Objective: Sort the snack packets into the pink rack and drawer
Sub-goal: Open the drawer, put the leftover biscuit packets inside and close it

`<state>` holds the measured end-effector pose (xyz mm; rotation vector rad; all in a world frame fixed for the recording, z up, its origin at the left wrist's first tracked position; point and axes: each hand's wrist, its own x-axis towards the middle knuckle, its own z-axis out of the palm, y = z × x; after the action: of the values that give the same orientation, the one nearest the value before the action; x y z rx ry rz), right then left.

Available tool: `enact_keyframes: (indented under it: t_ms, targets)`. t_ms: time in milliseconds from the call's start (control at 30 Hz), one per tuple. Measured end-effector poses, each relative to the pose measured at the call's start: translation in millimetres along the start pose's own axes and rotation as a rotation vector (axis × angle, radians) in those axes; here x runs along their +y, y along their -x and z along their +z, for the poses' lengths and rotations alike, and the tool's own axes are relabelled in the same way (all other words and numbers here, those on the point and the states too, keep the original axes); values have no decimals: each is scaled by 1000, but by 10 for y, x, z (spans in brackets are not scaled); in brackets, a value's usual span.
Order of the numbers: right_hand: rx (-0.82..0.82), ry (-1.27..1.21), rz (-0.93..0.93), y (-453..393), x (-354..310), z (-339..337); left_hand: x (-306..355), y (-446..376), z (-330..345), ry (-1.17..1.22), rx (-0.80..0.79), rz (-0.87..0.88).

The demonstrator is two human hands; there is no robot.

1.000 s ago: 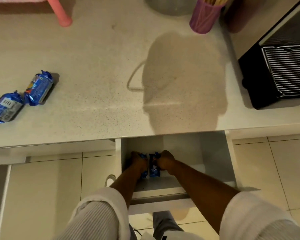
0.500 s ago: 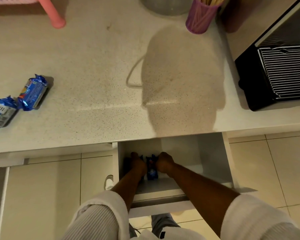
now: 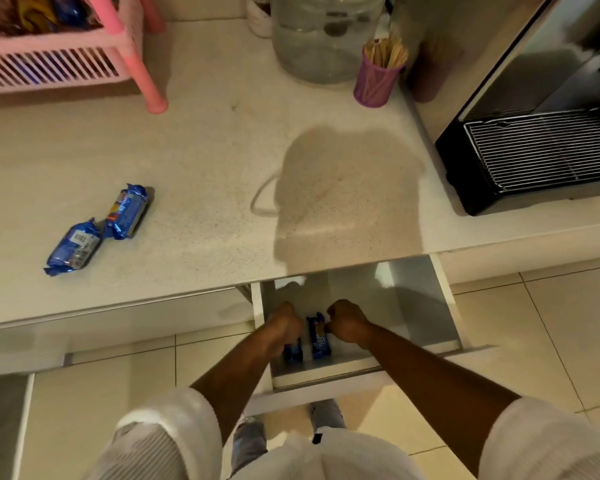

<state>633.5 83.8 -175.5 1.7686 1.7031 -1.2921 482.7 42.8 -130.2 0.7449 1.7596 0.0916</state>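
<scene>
Hands down in the open drawer (image 3: 426, 306): the left hand (image 3: 284, 327) is curled over a blue snack packet (image 3: 293, 353), the right hand (image 3: 347, 323) pinches the top of a second packet (image 3: 319, 337) just beside it. Both packets lie side by side near the drawer's left wall. Two more blue packets (image 3: 99, 228) rest end to end on the surface (image 3: 205, 161), well apart from the pink rack (image 3: 66, 60).
</scene>
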Motion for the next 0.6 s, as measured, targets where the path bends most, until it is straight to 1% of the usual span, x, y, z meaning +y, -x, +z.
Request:
enact_keyframes:
  t_ms: [67,167,267,300,400,500,533,600]
  targets:
    - [65,-72,-36,181,-109,-40,-14,97,-84,48,-39,115]
    - [190,-220,-75,563,-344,-98,-63,354,-392,138,-37,264]
    - [360,-395,-155,914,-617,-129,-171,565,-745,195,17,354]
    - [394,-456,-179,1004,-724,-131,-203,634,-873,229,41,380]
    - [449,-567,-227,1121,-1083,-124,-314,785,-1243,392,118,414]
    - [485,-618,-324,1172,-1547,-91,-429,1028,-1664,459,288,496]
    - [480,-637,-348,1172,-1699,-74,-470,1064,-1790,470,339,527]
    - [444,-685,-395,1186,-2038,-1,-588,1116,-2066,493,393,611]
